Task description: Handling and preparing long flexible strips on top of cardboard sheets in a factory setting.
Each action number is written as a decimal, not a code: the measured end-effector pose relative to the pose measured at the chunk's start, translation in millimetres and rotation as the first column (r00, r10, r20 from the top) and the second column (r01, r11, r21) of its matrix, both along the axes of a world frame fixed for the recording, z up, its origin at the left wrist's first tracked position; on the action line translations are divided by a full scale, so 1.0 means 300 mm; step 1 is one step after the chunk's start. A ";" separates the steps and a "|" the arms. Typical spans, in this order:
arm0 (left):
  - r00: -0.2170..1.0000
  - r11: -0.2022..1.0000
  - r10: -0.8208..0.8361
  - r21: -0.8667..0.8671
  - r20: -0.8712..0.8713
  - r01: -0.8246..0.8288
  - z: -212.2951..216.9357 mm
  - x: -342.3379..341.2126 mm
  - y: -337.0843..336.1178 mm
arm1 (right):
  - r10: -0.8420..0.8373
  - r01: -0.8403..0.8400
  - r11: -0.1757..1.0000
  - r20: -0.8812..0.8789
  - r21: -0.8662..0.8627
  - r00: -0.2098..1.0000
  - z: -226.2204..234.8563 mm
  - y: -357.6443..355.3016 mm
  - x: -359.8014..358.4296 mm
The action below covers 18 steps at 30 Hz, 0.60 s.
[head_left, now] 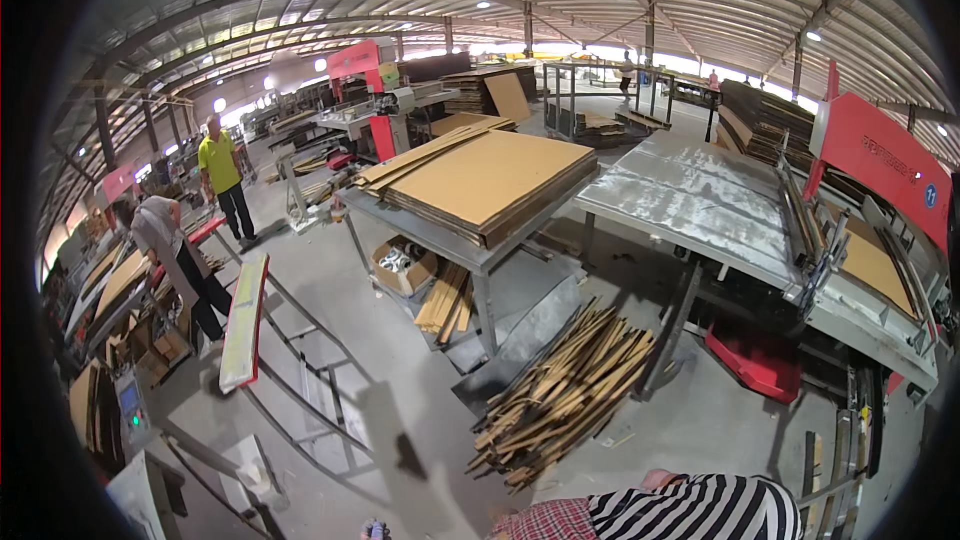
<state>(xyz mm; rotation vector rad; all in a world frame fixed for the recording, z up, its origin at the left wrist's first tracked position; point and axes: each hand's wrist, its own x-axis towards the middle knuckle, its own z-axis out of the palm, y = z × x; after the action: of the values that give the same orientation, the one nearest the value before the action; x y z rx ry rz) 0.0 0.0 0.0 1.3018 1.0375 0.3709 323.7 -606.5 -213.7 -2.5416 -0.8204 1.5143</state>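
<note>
A black-and-white striped sleeve (690, 510) and a red plaid sleeve cover (548, 520) reach in along the lower edge, right of the middle. Neither of my hands can be made out there; the picture's edge cuts off the end of the plaid part. A small greyish thing (375, 530) peeks in at the bottom, too little of it showing to name. Closest to the sleeves on the floor is a loose heap of thin brown board strips (575, 390). Beyond it a metal table (485, 258) bears a stack of brown boards (490, 180).
To the right stands a red-topped machine (885, 165) with a wide grey worktable (700, 195); a red tray (755, 365) lies under it. A long narrow metal stand (245, 325) crosses the left floor. Two people, one in a yellow shirt (220, 162), are at the far left.
</note>
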 end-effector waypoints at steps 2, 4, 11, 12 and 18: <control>1.000 1.000 0.002 -0.006 -0.017 -0.002 -0.015 0.246 0.098 | 0.012 -0.012 1.000 0.008 0.012 1.000 -0.024 0.212 0.175; 0.996 0.999 -0.009 -0.045 -0.084 0.005 -0.036 0.442 0.203 | 0.032 -0.032 0.999 0.017 0.043 0.999 -0.023 0.485 0.344; 0.966 0.981 0.051 -0.167 -0.255 -0.096 -0.216 0.760 0.679 | -0.032 0.039 0.989 -0.051 0.144 0.998 0.113 1.625 0.936; 0.959 0.976 0.058 -0.187 -0.279 -0.114 -0.268 0.802 0.772 | -0.059 0.077 0.983 -0.109 0.169 0.992 0.107 1.788 1.026; 0.918 0.956 0.026 -0.260 -0.395 -0.139 -0.585 1.148 1.498 | -0.256 0.150 0.870 0.170 0.469 0.952 -0.061 2.452 1.480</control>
<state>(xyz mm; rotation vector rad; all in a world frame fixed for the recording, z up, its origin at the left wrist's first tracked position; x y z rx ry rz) 344.3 449.3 -175.6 1.0929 1.4289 0.0177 767.5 129.0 -232.1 -2.3732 -0.7834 0.8542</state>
